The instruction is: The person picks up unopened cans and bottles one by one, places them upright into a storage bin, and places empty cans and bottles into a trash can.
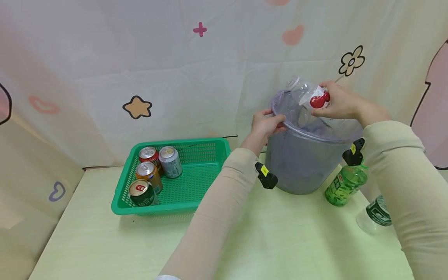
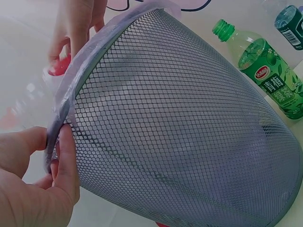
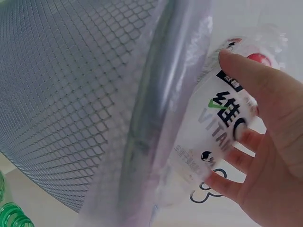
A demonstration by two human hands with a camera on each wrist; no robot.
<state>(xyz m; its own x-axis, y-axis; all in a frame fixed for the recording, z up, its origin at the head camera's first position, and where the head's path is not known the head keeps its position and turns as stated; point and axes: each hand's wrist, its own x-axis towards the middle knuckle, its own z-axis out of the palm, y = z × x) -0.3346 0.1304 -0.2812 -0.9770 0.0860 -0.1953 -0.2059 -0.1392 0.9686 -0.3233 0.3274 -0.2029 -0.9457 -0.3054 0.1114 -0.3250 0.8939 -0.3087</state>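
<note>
A grey mesh trash bin [image 1: 297, 163] with a thin plastic bag liner folded over its rim [image 2: 71, 94] stands on the table. My left hand [image 1: 265, 125] pinches that rim at its left side, thumb on one face and fingers on the other. Over the bin's mouth, my right hand [image 1: 341, 102] grips a clear plastic bottle [image 1: 303, 91] whose white label shows red cherries. The bottle lies tilted, its neck end toward the upper left. In the right wrist view, the thumb and fingers wrap around the bottle's label [image 3: 222, 109].
Right of the bin stands a green tea bottle [image 1: 344, 186], and a clear bottle with a dark green label [image 1: 376, 214] is partly behind the right sleeve. To the left, a green plastic basket [image 1: 196, 208] holds several drink cans [image 1: 148, 175]. A patterned curtain [image 1: 168, 77] hangs behind.
</note>
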